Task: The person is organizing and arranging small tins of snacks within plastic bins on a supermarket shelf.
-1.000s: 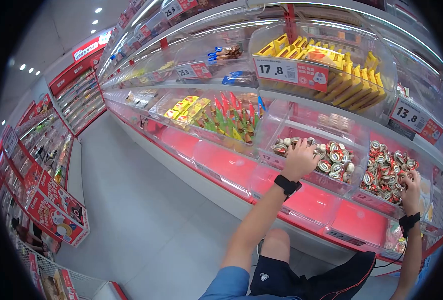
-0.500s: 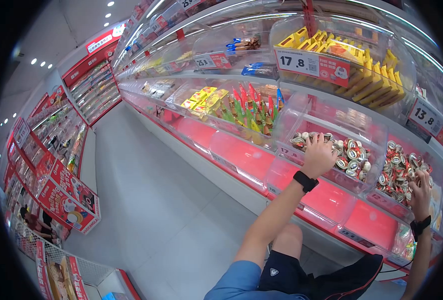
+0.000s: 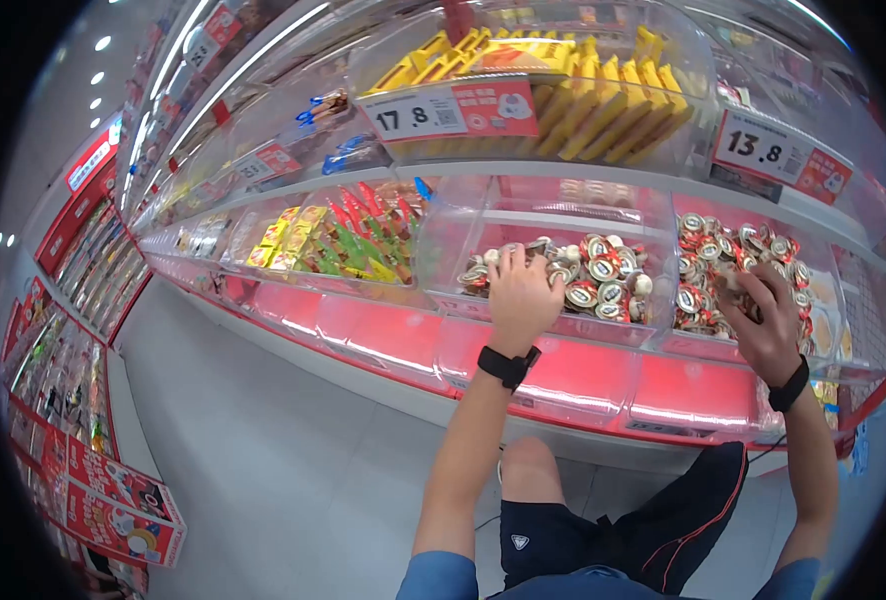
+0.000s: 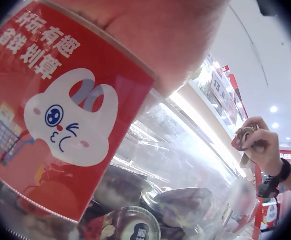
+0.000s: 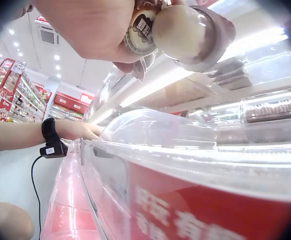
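Note:
My right hand (image 3: 766,322) grips a few small snack packs with round labels above the right clear bin. In the right wrist view, a pack (image 5: 141,31) and a pale domed cup (image 5: 178,34) stick out from the fingers; the left wrist view shows the bunch (image 4: 249,136) too. Loose packs (image 3: 698,300) of the same look fill that bin. My left hand (image 3: 523,303) reaches over the front rim of the neighbouring bin, its fingers extended toward similar brown and red packs (image 3: 601,275). Its fingertips are partly hidden among them.
Clear bin walls (image 3: 663,270) divide the shelf. Above hang a bin of yellow packets (image 3: 603,105) and a price tag (image 3: 778,150). Green and red packets (image 3: 368,235) lie to the left. A pink lower shelf (image 3: 393,330) runs below, with the grey floor (image 3: 263,400) beside it.
My right hand has lifted from the packs in the right bin and now holds some. The left hand stays at its bin's front. The head view has turned to the right.

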Demonstrator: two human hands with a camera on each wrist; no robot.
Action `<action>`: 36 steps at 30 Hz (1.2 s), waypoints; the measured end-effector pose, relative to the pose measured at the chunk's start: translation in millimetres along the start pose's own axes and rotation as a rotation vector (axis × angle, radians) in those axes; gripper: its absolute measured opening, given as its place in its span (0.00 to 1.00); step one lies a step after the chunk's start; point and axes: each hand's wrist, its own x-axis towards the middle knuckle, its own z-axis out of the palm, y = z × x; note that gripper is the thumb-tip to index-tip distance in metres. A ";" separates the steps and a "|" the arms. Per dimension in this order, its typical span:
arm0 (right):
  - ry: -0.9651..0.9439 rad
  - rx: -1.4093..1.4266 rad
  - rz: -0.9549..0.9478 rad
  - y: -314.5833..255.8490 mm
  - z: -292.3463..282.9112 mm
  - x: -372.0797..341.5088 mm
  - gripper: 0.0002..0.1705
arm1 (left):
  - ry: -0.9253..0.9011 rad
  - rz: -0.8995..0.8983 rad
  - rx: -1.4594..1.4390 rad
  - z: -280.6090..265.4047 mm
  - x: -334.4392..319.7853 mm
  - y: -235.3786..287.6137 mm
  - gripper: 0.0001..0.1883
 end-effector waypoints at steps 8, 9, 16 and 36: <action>0.022 0.169 -0.276 -49.5 60.2 91.0 0.07 | 0.031 0.006 -0.067 -2.5 -0.7 0.0 0.17; -0.058 0.191 -0.255 -50.0 73.1 97.1 0.07 | 0.055 0.017 -0.031 -2.1 -0.9 0.6 0.16; -0.376 0.005 -0.015 -58.4 132.9 78.5 0.40 | 0.074 0.025 -0.019 -3.4 -1.9 -0.3 0.15; -0.847 0.044 0.272 120.2 18.8 -33.0 0.43 | 0.166 0.439 -0.548 -47.9 -10.6 112.8 0.10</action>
